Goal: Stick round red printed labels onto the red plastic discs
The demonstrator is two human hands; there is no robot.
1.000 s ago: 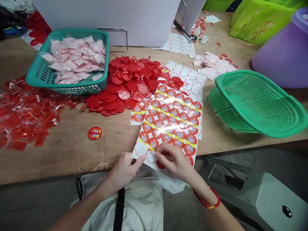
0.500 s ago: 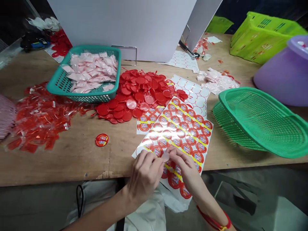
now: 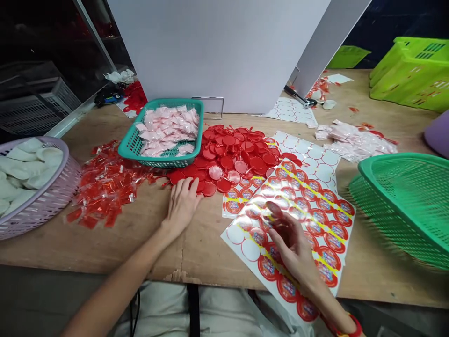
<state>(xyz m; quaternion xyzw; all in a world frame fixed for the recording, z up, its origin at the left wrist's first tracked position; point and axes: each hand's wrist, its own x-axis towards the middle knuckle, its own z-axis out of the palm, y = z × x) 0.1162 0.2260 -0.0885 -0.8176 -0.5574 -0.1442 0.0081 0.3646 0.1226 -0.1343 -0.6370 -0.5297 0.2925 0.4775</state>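
Heap of red round plastic discs [image 3: 242,150] sits mid-frame, probably for easy reach, left hand [image 3: 183,199] at its near edge, can't tell if it's pinched one. Right hand [image 3: 293,241], thumb and fingers parted, hovers over the white sheet of round red-and-yellow stickers [image 3: 329,229], lower right
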